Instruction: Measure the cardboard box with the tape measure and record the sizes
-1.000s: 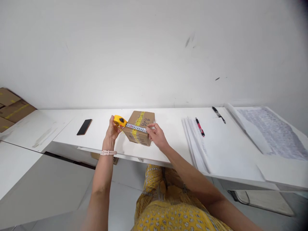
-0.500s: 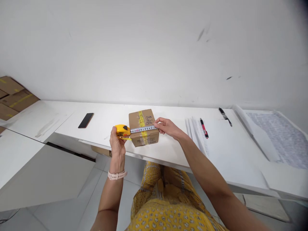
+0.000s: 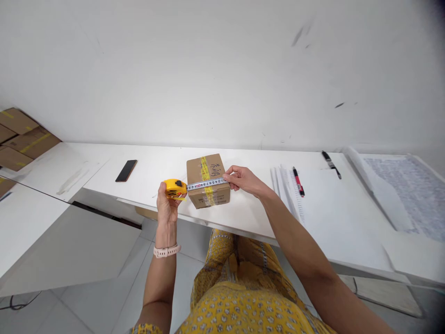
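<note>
A small cardboard box [image 3: 194, 169] with yellow printed tape and handwriting on top rests on the white table [image 3: 243, 218]. My left hand [image 3: 167, 204] is closed around a yellow tape measure [image 3: 175, 188], held just off the box's left side. Its blade [image 3: 205, 183] stretches across the top near the front edge, numbers showing. At the box's right edge, my right hand [image 3: 241, 179] pinches the free end of the blade; the fingers hide the very tip.
Left of the box lies a black phone [image 3: 126, 170]. To the right are stacked papers [image 3: 333, 208], a red-and-black pen [image 3: 298, 182], a black marker [image 3: 331, 164] and a handwritten sheet [image 3: 406, 190]. Several cardboard boxes [image 3: 29, 134] are piled at the far left.
The tape measure has shifted slightly left, with a bit more blade between its case and my right hand. My right hand keeps its pinch, and the view has moved a little.
</note>
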Motion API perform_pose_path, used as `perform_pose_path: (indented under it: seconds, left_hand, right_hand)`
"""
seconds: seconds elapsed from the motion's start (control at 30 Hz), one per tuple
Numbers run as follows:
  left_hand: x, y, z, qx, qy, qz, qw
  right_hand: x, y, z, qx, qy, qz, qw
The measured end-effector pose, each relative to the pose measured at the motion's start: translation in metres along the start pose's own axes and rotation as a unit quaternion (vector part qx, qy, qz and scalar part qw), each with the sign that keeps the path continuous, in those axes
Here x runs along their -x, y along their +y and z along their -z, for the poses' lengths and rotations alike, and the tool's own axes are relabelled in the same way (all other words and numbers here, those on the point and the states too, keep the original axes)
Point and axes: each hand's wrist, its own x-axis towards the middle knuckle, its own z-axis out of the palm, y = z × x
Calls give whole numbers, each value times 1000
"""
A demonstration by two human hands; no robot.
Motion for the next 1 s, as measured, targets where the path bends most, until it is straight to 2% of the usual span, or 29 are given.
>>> perform_pose_path:
  seconds: [0.1,0.17,0.23,0.3,0.37,0.43,0.5,0.53,0.6,0.67,0.7,0.77,0.83,0.9,0.93,1.0]
  left_hand:
    - [9,2,-1,-10,-6,-25,1000]
    - [24,6,3,-21,-32,-61,997]
    - [42,11,13,-54,-99,-82,990]
    - [63,15,28,-115,-204,-61,970]
    - [82,14,41,-184,-330,0,926]
    - [100,6,50,-245,-444,80,858]
    - [114,-8,55,-269,-509,149,804]
    - [120,-16,57,-260,-522,178,793]
    - [125,-28,59,-207,-510,216,807]
    - [123,-33,61,-136,-463,211,850]
    - [119,-32,62,-108,-427,189,878]
    - [105,-29,63,-61,-329,107,936]
    - [85,-26,62,-28,-213,9,977]
    - [64,-29,60,-20,-122,-51,991]
    - [55,-33,58,-22,-98,-59,993]
    - [41,-44,55,-32,-82,-47,995]
  right_hand:
    - [9,-11,0,78,10,15,997]
    - [23,-25,4,160,1,48,986]
    - [42,-44,9,235,-21,81,968]
    - [62,-64,13,302,-37,107,947]
    - [78,-79,12,374,-57,127,917]
    - [86,-87,8,433,-101,136,885]
    - [84,-89,1,455,-163,136,865]
    - [80,-87,-1,443,-194,137,865]
    - [66,-78,-2,373,-222,152,888]
    - [49,-62,2,286,-163,186,926]
    - [41,-53,4,260,-110,202,938]
    - [25,-30,9,256,-15,207,944]
    - [13,-4,9,272,-2,177,946]
    - [7,19,5,235,-29,156,959]
    - [5,28,1,199,-44,150,968]
    - [6,42,-8,124,-53,139,981]
